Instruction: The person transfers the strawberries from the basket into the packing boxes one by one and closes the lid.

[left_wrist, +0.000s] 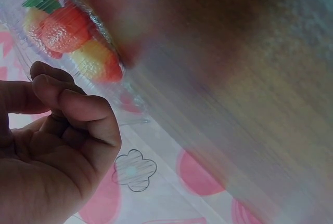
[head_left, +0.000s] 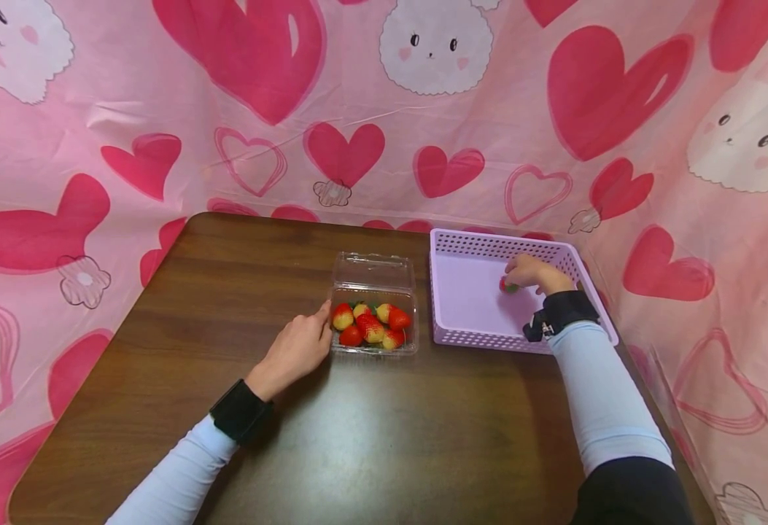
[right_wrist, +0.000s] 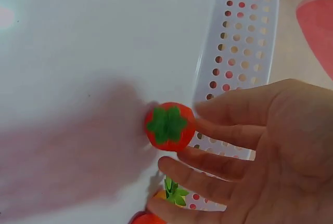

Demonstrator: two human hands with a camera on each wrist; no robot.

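My left hand (head_left: pixel 300 341) is at the left edge of a clear plastic clamshell box (head_left: pixel 373 271), its lid folded back. In the left wrist view, its curled fingers (left_wrist: pixel 78 104) and thumb pinch the box's edge. Several red-and-yellow strawberries (head_left: pixel 370 328) lie inside. Over the right part of a lilac basket (head_left: pixel 469 292) reaches my right hand (head_left: pixel 533 274). Its rather straight fingers touch the side of a red strawberry (right_wrist: pixel 169 126) with a green leafy top, on the basket's floor. Another strawberry (right_wrist: pixel 148 218) lies below it in the right wrist view, partly behind the fingers.
A brown wooden table (head_left: pixel 357 437) carries the box and the basket, which stand side by side with a narrow gap. The basket has low perforated walls. A pink cloth (head_left: pixel 384 153) printed with hearts and rabbits hangs behind and beside the table.
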